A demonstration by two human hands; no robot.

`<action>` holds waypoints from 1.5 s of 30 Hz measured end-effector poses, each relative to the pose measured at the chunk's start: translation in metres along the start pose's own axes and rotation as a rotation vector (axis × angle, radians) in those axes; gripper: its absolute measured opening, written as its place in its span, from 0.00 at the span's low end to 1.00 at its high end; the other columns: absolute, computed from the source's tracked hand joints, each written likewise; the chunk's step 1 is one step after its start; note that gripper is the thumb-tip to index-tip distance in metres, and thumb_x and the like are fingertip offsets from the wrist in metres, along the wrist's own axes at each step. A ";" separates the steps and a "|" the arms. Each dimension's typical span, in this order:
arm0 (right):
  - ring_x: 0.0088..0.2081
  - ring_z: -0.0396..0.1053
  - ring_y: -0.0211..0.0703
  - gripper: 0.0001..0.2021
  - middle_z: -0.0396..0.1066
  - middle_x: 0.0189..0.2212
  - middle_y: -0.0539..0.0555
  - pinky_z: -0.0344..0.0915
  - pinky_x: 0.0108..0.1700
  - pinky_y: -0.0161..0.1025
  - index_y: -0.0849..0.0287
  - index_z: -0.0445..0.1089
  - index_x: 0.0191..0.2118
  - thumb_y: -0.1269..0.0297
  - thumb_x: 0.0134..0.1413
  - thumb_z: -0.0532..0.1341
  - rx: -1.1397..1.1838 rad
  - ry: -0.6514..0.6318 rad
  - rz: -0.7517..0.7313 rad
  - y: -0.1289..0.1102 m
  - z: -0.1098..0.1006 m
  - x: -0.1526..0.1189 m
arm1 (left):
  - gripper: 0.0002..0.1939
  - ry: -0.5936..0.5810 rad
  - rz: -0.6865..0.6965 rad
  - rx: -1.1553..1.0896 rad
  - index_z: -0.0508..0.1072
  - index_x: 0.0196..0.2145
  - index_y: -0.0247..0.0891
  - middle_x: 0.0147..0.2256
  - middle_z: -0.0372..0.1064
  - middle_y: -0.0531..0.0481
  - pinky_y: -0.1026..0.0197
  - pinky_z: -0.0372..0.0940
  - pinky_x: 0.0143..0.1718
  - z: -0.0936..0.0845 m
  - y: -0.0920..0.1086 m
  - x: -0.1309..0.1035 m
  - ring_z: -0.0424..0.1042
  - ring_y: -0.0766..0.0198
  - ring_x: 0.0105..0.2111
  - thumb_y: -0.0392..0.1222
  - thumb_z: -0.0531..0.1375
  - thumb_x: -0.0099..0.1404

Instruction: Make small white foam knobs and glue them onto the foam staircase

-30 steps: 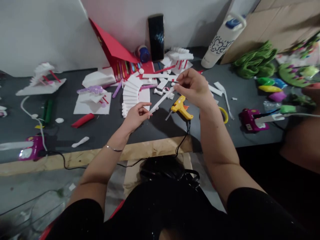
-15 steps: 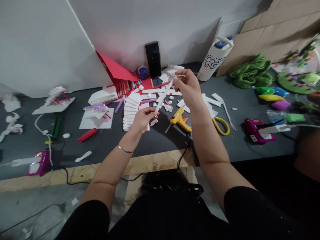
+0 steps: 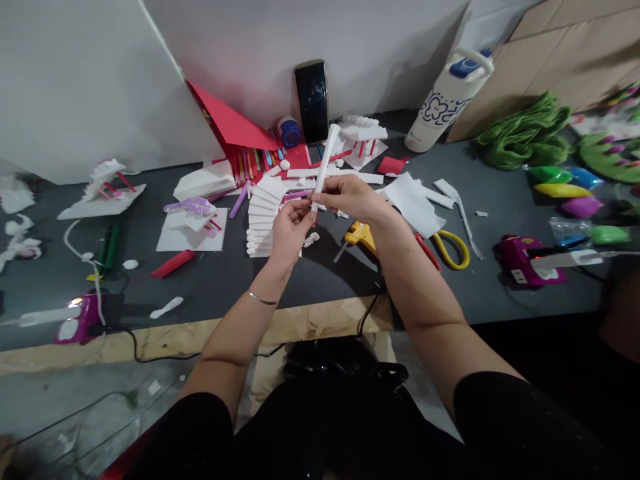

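Between my two hands is a long narrow white strip (image 3: 327,157), tilted upward away from me. My left hand (image 3: 291,230) pinches its lower end. Just above that, the fingers of my right hand (image 3: 347,195) are closed on the strip too, and the hands nearly touch. Fanned white folded pieces (image 3: 261,220) lie left of my left hand. Under my right forearm sits a yellow glue gun (image 3: 361,235), partly hidden. White sheets (image 3: 413,200) and yellow-handled scissors (image 3: 457,252) lie to the right.
Behind stand a phone (image 3: 313,100), a blue-lidded jar (image 3: 289,132) and a white bottle (image 3: 440,110). Small white models with red posts (image 3: 367,137) rest on the table (image 3: 225,287). Purple power blocks (image 3: 525,263) with cables lie at both sides.
My right hand has come down the strip toward my left hand, and the strip's upper end now stands free. The view has shifted slightly, showing the model behind.
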State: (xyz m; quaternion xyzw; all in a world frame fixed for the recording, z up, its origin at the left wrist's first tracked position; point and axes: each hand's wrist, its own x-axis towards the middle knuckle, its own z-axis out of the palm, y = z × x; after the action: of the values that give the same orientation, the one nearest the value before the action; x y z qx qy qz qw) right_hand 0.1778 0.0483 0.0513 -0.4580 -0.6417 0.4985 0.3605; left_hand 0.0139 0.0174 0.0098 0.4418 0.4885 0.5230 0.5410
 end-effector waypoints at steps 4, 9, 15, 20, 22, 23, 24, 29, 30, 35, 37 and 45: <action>0.23 0.55 0.33 0.18 0.61 0.18 0.45 0.52 0.26 0.37 0.57 0.71 0.26 0.50 0.56 0.70 -0.013 0.049 0.022 0.000 0.001 0.000 | 0.09 -0.009 0.062 0.043 0.70 0.36 0.41 0.29 0.75 0.54 0.63 0.72 0.36 -0.002 -0.004 -0.002 0.77 0.66 0.30 0.35 0.67 0.61; 0.23 0.55 0.33 0.23 0.63 0.18 0.46 0.50 0.25 0.38 0.57 0.70 0.24 0.43 0.52 0.72 -0.014 0.022 0.002 0.001 -0.001 0.001 | 0.13 -0.099 0.038 -0.006 0.72 0.41 0.41 0.33 0.77 0.50 0.60 0.72 0.36 -0.003 -0.007 -0.002 0.80 0.61 0.37 0.49 0.68 0.66; 0.24 0.55 0.33 0.21 0.62 0.19 0.44 0.51 0.27 0.37 0.57 0.72 0.26 0.44 0.52 0.72 -0.052 -0.174 0.001 0.000 0.000 -0.001 | 0.19 -0.019 0.150 0.069 0.78 0.40 0.41 0.40 0.79 0.48 0.60 0.72 0.44 -0.010 -0.004 0.001 0.78 0.61 0.44 0.60 0.68 0.64; 0.24 0.58 0.33 0.19 0.64 0.17 0.45 0.56 0.29 0.37 0.56 0.69 0.21 0.53 0.55 0.70 -0.127 -0.444 0.004 -0.003 -0.002 -0.002 | 0.20 -0.234 0.039 -0.063 0.80 0.42 0.41 0.42 0.80 0.45 0.55 0.75 0.47 -0.014 0.005 0.000 0.79 0.56 0.47 0.60 0.67 0.65; 0.24 0.60 0.34 0.16 0.65 0.18 0.45 0.59 0.29 0.37 0.56 0.72 0.22 0.56 0.55 0.70 -0.117 -0.519 0.001 -0.003 -0.002 -0.002 | 0.17 -0.278 0.006 -0.125 0.79 0.40 0.40 0.42 0.81 0.44 0.52 0.76 0.47 -0.013 0.008 -0.001 0.80 0.54 0.47 0.56 0.67 0.65; 0.24 0.60 0.34 0.14 0.66 0.18 0.45 0.59 0.29 0.37 0.56 0.73 0.23 0.56 0.54 0.70 -0.103 -0.545 0.006 -0.003 -0.001 -0.001 | 0.15 -0.277 0.002 -0.134 0.79 0.39 0.40 0.42 0.81 0.44 0.52 0.76 0.48 -0.013 0.009 -0.001 0.80 0.53 0.48 0.54 0.68 0.64; 0.24 0.61 0.33 0.13 0.67 0.19 0.45 0.60 0.29 0.36 0.56 0.75 0.24 0.56 0.54 0.70 -0.088 -0.564 0.016 -0.002 -0.001 -0.001 | 0.13 -0.268 -0.002 -0.135 0.78 0.38 0.40 0.42 0.81 0.44 0.52 0.76 0.48 -0.013 0.010 -0.002 0.80 0.53 0.48 0.52 0.68 0.64; 0.26 0.65 0.34 0.10 0.73 0.23 0.47 0.64 0.29 0.35 0.56 0.79 0.27 0.55 0.52 0.70 -0.054 -0.604 0.054 -0.001 0.001 -0.001 | 0.11 -0.213 -0.017 -0.124 0.73 0.37 0.40 0.42 0.82 0.43 0.50 0.76 0.48 -0.014 0.011 -0.002 0.81 0.52 0.47 0.47 0.68 0.63; 0.27 0.66 0.34 0.10 0.74 0.24 0.48 0.65 0.29 0.35 0.55 0.80 0.28 0.55 0.53 0.70 -0.052 -0.609 0.061 -0.001 0.001 -0.002 | 0.10 -0.201 -0.013 -0.121 0.73 0.37 0.40 0.42 0.83 0.43 0.50 0.76 0.48 -0.014 0.011 -0.002 0.82 0.52 0.47 0.46 0.68 0.63; 0.26 0.69 0.35 0.10 0.78 0.26 0.50 0.65 0.26 0.35 0.53 0.83 0.32 0.54 0.56 0.68 -0.072 -0.639 0.075 -0.003 0.003 -0.003 | 0.07 -0.126 0.039 -0.110 0.72 0.40 0.40 0.37 0.82 0.47 0.52 0.77 0.48 -0.016 0.010 -0.001 0.83 0.54 0.45 0.40 0.65 0.65; 0.26 0.70 0.36 0.10 0.78 0.24 0.50 0.64 0.25 0.35 0.54 0.83 0.32 0.53 0.55 0.69 -0.104 -0.640 0.084 -0.003 0.004 -0.004 | 0.06 -0.108 0.053 -0.110 0.72 0.40 0.40 0.36 0.81 0.48 0.53 0.77 0.47 -0.017 0.010 0.001 0.83 0.55 0.44 0.40 0.65 0.65; 0.24 0.69 0.36 0.12 0.77 0.22 0.51 0.64 0.24 0.36 0.54 0.81 0.28 0.52 0.53 0.71 -0.148 -0.614 0.118 -0.003 0.008 -0.006 | 0.08 -0.035 0.031 -0.137 0.68 0.40 0.42 0.40 0.81 0.49 0.53 0.77 0.49 -0.025 0.010 0.008 0.83 0.54 0.47 0.42 0.65 0.68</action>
State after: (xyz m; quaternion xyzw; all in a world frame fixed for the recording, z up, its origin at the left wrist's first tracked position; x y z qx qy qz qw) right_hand 0.1719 0.0399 0.0519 -0.3474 -0.7275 0.5853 0.0862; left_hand -0.0119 0.0253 0.0160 0.4203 0.4351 0.5555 0.5704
